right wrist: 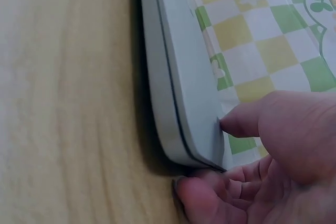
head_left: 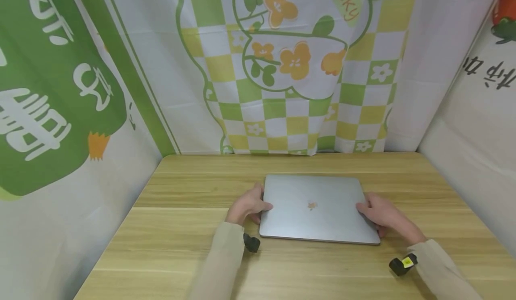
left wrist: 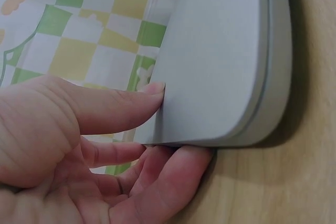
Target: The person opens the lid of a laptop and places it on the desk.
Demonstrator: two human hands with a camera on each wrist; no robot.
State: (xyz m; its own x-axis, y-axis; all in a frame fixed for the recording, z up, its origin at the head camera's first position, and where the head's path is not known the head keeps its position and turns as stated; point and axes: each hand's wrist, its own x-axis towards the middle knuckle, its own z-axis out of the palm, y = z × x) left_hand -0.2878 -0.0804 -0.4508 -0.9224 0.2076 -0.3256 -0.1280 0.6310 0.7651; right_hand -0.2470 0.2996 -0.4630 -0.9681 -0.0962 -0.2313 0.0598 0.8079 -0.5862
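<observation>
Beige fabric sleeves (head_left: 223,255) were worn on both forearms, nearest of all, and a small black device (head_left: 252,243) was seen at the left wrist. Another black device (head_left: 397,267), marked with a yellow label (head_left: 408,261), was seen at the right wrist.

Past the cuffs, a thin silver-grey metal laptop (head_left: 314,226) with rounded corners was gripped at its two short sides. Its left side was held by the left hand (head_left: 250,203), with the thumb laid on the lid and the other fingers bent at and below the edge. Its right side was pinched likewise by the right hand (head_left: 380,211). Both hands were thus narrowed to the laptop's thickness.

The laptop was closed, lid upward, with a small logo (head_left: 312,206) set at the middle. It was positioned over the central part of a pale wooden table (head_left: 169,250); whether its base was fully rested on the wood could not be told.

Beyond the table's far edge, a white curtain (head_left: 262,109) was hung, printed with green and yellow checks, orange flowers and the word "Lucky".
</observation>
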